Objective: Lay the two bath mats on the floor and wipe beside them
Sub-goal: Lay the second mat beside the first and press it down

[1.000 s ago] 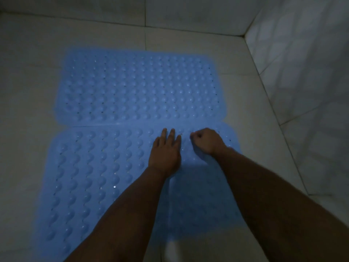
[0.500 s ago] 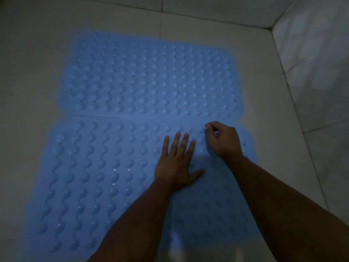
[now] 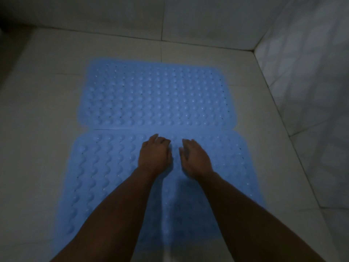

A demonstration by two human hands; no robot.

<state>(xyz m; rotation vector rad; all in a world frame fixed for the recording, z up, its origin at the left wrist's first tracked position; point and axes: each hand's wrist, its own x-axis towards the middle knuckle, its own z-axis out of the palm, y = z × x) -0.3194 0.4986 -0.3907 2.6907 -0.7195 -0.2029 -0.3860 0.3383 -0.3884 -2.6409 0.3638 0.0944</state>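
Two blue bath mats with rows of bumps lie flat on the pale tiled floor, long edges meeting. The far mat [image 3: 154, 95] is bare. Both my hands are on the near mat [image 3: 105, 167], close to its far edge and side by side. My left hand [image 3: 154, 156] rests knuckles-up with its fingers curled under, and nothing shows in it. My right hand [image 3: 196, 159] lies just to its right, fingers loosely extended toward the seam, touching the mat. My forearms hide the near middle of this mat.
A tiled wall [image 3: 311, 91] rises on the right and another runs along the back [image 3: 207, 19]; they meet in a corner at the upper right. Bare floor tiles [image 3: 37, 110] show to the left of the mats and in a strip on the right.
My left hand went from flat with spread fingers to curled. My right hand moved left, closer to it, and its fingers loosened. The view tilted up, showing more of the back wall.
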